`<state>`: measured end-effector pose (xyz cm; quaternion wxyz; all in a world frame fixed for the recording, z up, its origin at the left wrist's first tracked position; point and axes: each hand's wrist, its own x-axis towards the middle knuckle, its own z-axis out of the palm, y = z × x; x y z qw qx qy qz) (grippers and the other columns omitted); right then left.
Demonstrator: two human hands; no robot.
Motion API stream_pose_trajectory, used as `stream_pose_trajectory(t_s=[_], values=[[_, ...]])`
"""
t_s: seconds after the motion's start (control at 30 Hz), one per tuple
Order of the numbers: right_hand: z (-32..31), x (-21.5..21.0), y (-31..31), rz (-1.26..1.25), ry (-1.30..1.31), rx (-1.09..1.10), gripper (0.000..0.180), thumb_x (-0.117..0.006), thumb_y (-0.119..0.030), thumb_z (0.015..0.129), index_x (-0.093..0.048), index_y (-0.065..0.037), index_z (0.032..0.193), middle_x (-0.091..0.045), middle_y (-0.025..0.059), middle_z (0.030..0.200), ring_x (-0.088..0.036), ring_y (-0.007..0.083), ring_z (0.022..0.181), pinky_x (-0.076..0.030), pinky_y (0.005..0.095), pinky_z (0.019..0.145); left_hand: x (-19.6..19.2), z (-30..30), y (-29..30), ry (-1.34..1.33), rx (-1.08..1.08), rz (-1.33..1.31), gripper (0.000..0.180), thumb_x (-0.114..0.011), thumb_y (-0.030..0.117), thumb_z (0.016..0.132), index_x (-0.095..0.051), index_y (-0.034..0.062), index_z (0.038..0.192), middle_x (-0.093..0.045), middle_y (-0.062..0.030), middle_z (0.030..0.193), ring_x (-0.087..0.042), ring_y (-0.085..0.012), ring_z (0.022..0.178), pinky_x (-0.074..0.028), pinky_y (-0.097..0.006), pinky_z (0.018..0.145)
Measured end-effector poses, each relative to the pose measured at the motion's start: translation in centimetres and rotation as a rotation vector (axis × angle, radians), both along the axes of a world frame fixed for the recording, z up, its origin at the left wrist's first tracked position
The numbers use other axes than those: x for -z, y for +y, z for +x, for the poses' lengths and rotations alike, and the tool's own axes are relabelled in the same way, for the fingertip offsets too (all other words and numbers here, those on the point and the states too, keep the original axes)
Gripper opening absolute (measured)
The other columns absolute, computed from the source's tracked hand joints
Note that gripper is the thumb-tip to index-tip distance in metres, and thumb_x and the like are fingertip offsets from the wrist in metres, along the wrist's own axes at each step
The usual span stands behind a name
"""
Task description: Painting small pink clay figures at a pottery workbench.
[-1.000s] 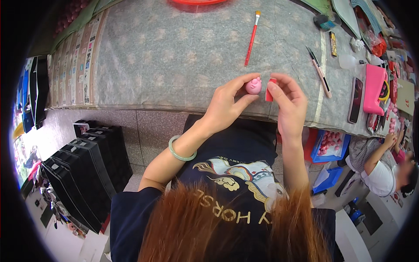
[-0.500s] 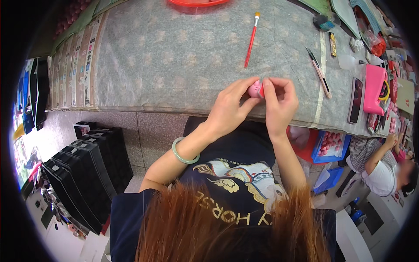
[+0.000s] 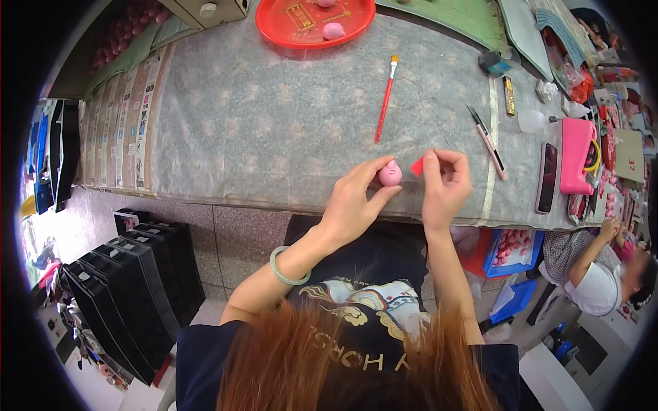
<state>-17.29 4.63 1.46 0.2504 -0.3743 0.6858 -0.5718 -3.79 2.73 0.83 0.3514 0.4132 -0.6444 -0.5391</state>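
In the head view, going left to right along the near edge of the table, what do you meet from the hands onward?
Left hand → small pink figure → red scrap → right hand → pen-like tool → dark phone → pink case.

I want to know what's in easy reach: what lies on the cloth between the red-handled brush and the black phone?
In the head view, a slim pen-like tool lies on the grey cloth between the red-handled brush and the black phone.
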Motion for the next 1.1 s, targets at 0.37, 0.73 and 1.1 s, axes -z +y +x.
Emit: stream_pose_trajectory(t_s=[0.37,0.73,1.1], values=[[1.5,0.0,1.0,-0.019,0.004,-0.064,0.008,-0.063,-0.003,0.075,-0.056,0.0,0.077,-0.056,0.0044,0.067,-0.05,0.0083,0.059,-0.04,0.0221,0.053,0.1,-0.1,-0.2,-0.033,0.002,-0.02,0.04,-0.065,0.002,0.072,-0.052,-0.0006,0.11,-0.059,-0.0139,0.097,-0.061,-0.0204,0.08,-0.05,-0.029,0.07],[1.9,0.3,1.1,-0.069,0.125,-0.072,0.008,-0.062,-0.004,0.076,-0.055,-0.001,0.076,-0.054,0.0037,0.065,-0.048,0.0087,0.056,-0.04,0.0232,0.052,0.2,-0.2,0.0,0.002,-0.027,0.01,0.036,-0.066,0.003,0.072,-0.054,-0.0004,0.105,-0.061,-0.0124,0.092,-0.062,-0.0191,0.078,-0.05,-0.028,0.068],[1.5,0.4,0.6,-0.043,0.098,-0.018,0.009,-0.063,-0.003,0.074,-0.055,-0.001,0.076,-0.055,0.0052,0.065,-0.051,0.0107,0.055,-0.04,0.0238,0.051,0.3,-0.3,0.0,0.042,-0.014,-0.003,0.036,-0.065,0.001,0.071,-0.052,-0.0008,0.104,-0.059,-0.0154,0.091,-0.062,-0.0231,0.077,-0.051,-0.03,0.066]])
